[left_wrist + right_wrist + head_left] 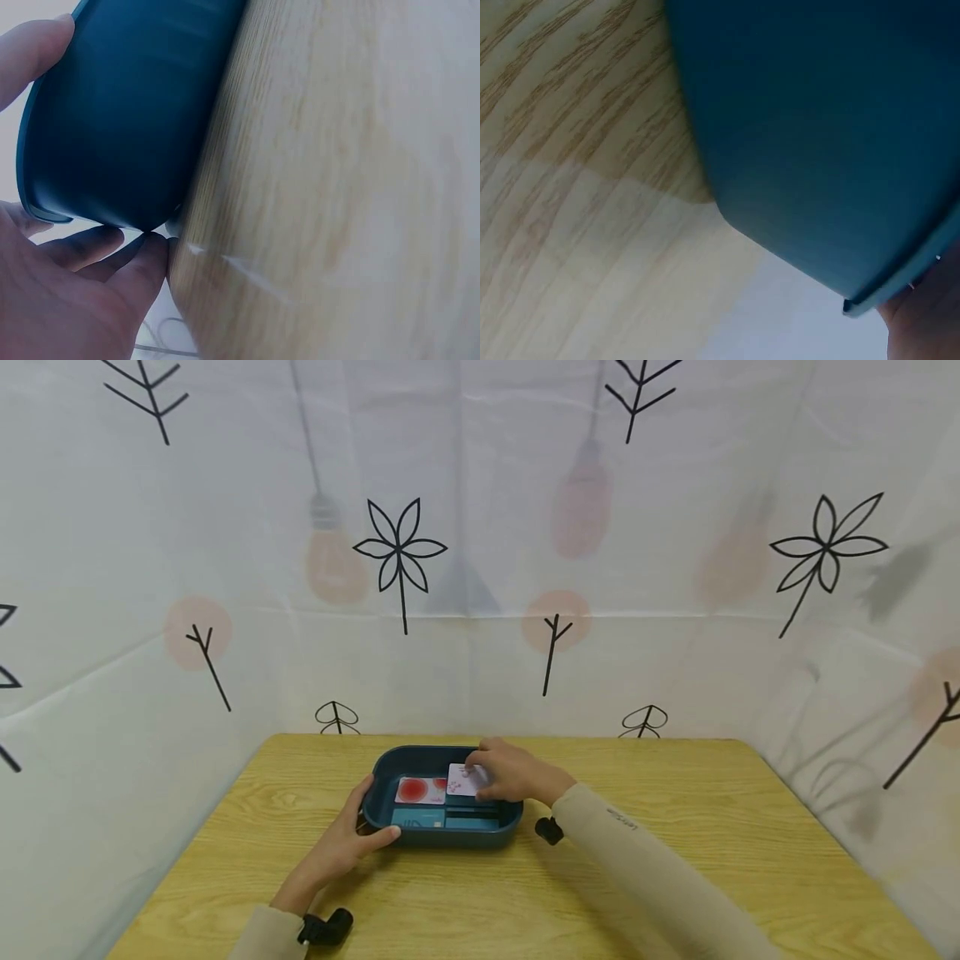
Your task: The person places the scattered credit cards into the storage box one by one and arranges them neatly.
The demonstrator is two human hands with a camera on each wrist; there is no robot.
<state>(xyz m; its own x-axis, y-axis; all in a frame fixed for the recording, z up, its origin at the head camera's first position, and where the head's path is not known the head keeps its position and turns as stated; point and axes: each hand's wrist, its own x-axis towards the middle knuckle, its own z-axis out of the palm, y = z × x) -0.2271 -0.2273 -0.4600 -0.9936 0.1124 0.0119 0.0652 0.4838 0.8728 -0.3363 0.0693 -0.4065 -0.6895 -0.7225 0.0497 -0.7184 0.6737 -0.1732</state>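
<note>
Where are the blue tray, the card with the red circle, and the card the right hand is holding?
blue tray (442, 838): head view, on its near outer wall.
card with the red circle (420, 790): head view, on the red circle.
white card (459, 779): head view, on the card's left part, beside the right hand (510, 774).

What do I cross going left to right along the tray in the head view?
left hand gripping the tray's left end → red-patterned card → white card pinched by the right hand → tray right rim.

We are seeing bare desk (675, 827) lying open around the tray (420, 758); curtain walls (480, 610) are closing in behind and beside.
</note>
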